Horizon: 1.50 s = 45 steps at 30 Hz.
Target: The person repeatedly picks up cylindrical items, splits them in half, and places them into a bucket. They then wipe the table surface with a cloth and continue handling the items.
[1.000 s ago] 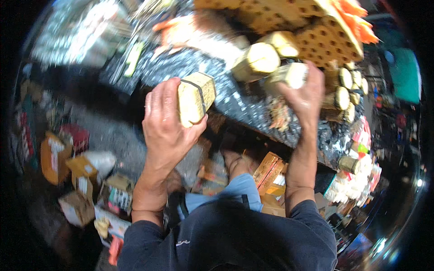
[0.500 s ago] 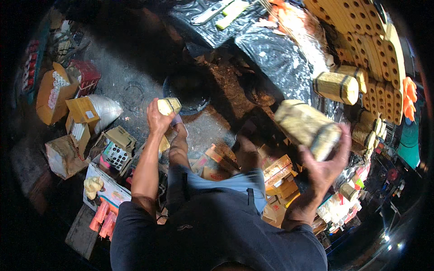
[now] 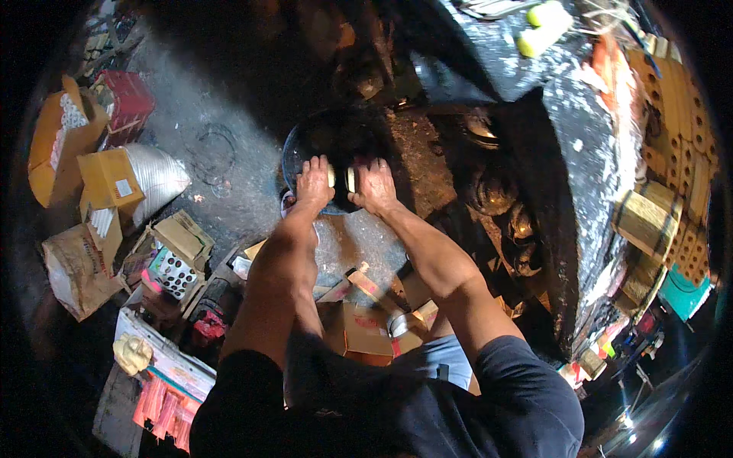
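Both arms reached forward and down from 6 o'clock toward a dark round basin [image 3: 305, 145] on the floor at about 12 o'clock of the hands.

Left hand [image 3: 314, 182]: fingers curled over the basin's near rim, closed around a small pale piece [image 3: 331, 177] that showed only at the inner edge of the hand. Right hand [image 3: 374, 185]: likewise curled, closed around a second pale piece [image 3: 350, 179], its round end facing the other. The two pieces sat just beside each other, a thin gap between; whether they touched could not be told. Both were held over the basin's near edge, at the middle of the view.

Basin interior too dark to read.

At 3 o'clock of the hands: a black-wrapped bench [image 3: 565, 175], speckled white, running up toward 1 o'clock. On its top end, two yellow-green balls [image 3: 544, 27]. Further right, at 3 o'clock, a tan block [image 3: 645, 221] banded with dark stripes, and perforated orange bricks [image 3: 676, 114] stacked behind it.

At 9 o'clock: open cartons [image 3: 111, 179] and a white sack [image 3: 159, 177] on grey floor; a red crate [image 3: 128, 99] at 10 o'clock. At 7 o'clock: a box with a dotted white insert [image 3: 172, 271]. At 6 o'clock, between the forearms: brown cardboard boxes [image 3: 359, 328].
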Tool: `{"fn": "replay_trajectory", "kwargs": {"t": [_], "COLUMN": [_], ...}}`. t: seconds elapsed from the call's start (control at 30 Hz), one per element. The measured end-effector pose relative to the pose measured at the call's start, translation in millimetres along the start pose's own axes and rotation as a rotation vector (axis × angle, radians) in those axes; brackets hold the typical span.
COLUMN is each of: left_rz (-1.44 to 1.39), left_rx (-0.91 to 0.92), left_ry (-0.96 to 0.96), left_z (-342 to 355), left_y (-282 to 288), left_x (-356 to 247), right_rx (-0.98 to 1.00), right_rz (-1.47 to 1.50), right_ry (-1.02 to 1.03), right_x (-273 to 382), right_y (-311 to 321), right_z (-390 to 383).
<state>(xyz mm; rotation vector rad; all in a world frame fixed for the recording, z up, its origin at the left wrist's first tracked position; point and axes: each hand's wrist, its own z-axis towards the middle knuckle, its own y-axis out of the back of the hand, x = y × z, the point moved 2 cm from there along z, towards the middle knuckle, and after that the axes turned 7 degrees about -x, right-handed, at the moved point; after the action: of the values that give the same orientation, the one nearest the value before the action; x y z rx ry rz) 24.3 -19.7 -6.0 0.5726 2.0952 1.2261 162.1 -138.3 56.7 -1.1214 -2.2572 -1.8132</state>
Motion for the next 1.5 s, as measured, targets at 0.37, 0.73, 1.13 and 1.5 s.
{"fn": "replay_trajectory", "kwargs": {"t": [0.37, 0.73, 1.13, 1.5], "left_rz": [0.047, 0.182, -0.568, -0.802], "left_rx": [0.077, -0.054, -0.311, -0.478], "left_ry": [-0.049, -0.177, -0.661, -0.741], "left_z": [24, 4, -117, -49], "left_y": [-128, -68, 311, 261], "left_x": [29, -2, -376, -629], "right_rx": [0.105, -0.002, -0.675, -1.392], "right_rz": [-0.189, -0.295, 0.384, 0.248], "right_ry": [-0.001, 0.049, -0.114, -0.444], "right_x": [-49, -23, -21, -242], "right_y": [-152, -102, 297, 555], "right_z": [58, 13, -266, -321]}}
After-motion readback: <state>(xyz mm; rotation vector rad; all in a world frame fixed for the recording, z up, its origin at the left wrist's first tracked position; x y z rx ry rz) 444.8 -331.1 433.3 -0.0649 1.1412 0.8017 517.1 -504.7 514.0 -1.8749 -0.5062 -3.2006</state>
